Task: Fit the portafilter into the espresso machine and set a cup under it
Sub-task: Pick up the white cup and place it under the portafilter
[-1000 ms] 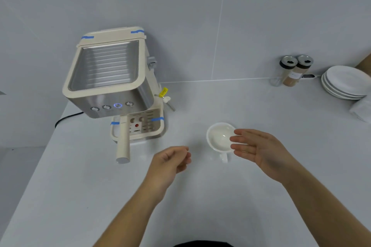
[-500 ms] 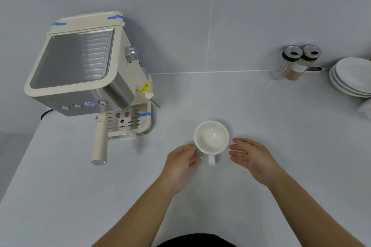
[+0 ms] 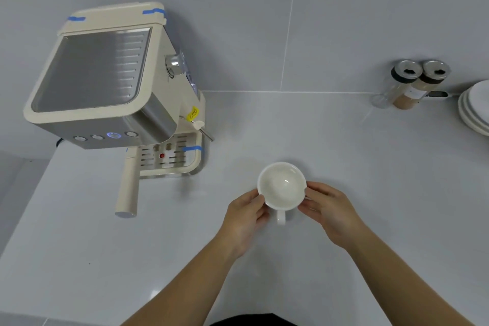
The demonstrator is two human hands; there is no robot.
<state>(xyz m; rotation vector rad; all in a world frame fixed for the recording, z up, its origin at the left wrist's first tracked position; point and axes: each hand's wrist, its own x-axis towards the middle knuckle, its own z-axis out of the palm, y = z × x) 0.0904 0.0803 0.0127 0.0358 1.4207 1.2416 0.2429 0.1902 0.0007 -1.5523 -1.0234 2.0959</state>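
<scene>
Hands first: our left hand [image 3: 244, 216] and right hand [image 3: 329, 209] grip the round white cup [image 3: 281, 186] on the white counter [image 3: 344, 167], right of the cream and steel espresso machine [image 3: 111, 87]. Its cream portafilter handle [image 3: 128, 186] sticks out toward us. Two spice jars [image 3: 408, 85] and stacked white plates [image 3: 475, 108] sit far right.

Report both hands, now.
Left hand: closed on the left side of the cup.
Right hand: closed on the cup's right side.
</scene>
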